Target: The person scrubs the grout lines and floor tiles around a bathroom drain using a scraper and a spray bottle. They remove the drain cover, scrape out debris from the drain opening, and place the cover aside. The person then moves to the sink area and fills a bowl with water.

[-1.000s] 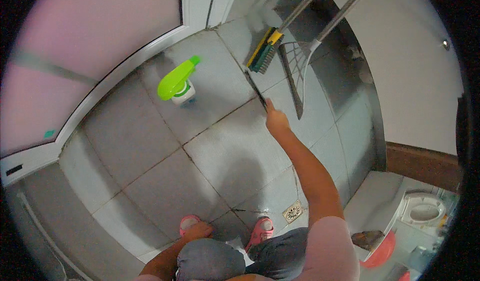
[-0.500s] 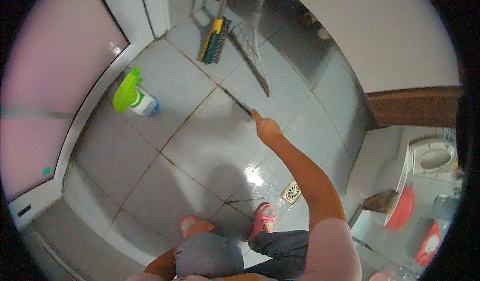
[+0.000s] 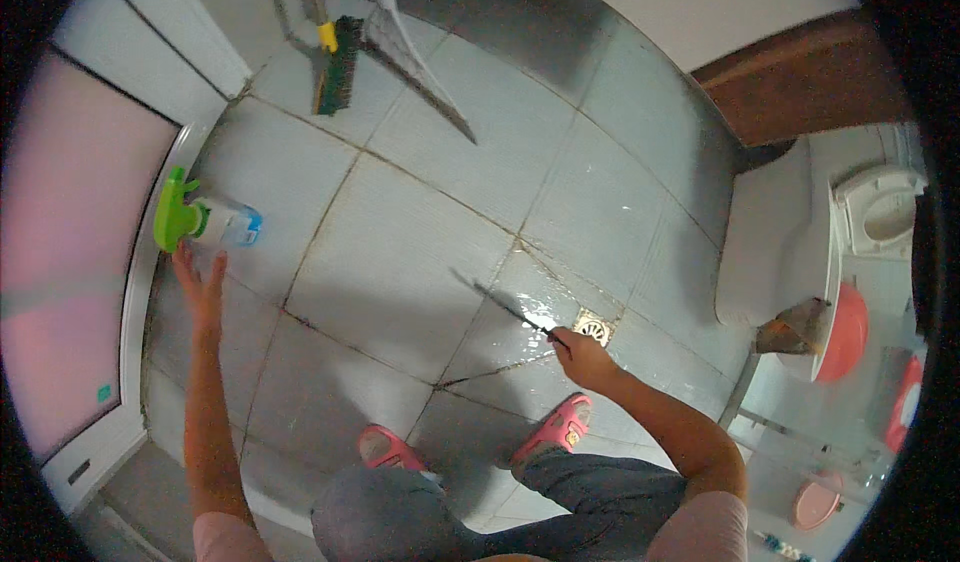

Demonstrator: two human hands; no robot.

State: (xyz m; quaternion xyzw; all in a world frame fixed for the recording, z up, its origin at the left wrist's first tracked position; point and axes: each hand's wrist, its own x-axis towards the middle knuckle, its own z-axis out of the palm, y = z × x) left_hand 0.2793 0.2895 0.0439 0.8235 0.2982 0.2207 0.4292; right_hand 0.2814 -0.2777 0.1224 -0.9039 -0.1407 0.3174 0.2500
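Note:
My right hand point(image 3: 588, 358) is closed round the handle end of a long, thin dark tool point(image 3: 515, 314). Its far end is blurred, so I cannot tell its kind. The tool slants over wet, shiny floor tiles beside a square metal floor drain point(image 3: 593, 329). Far to the left, my left hand point(image 3: 203, 287) reaches out with thumb and fingers apart, just below a spray bottle point(image 3: 222, 222). The bottle has a bright green trigger head and a clear body with a blue base. Fingertips come close to its green head; whether they touch is unclear.
A green-bristled floor brush point(image 3: 340, 67) and a white-handled floor squeegee point(image 3: 415, 57) stand at the back. A pink-paned door point(image 3: 95, 232) edges the left. On the right are a toilet point(image 3: 880, 207) and a red basin point(image 3: 845, 332). Pink sandals point(image 3: 560, 430) are on my feet.
My left hand has gone from beside my knee out to the spray bottle. The right hand has drawn the thin tool nearer, toward the drain. The view has shifted.

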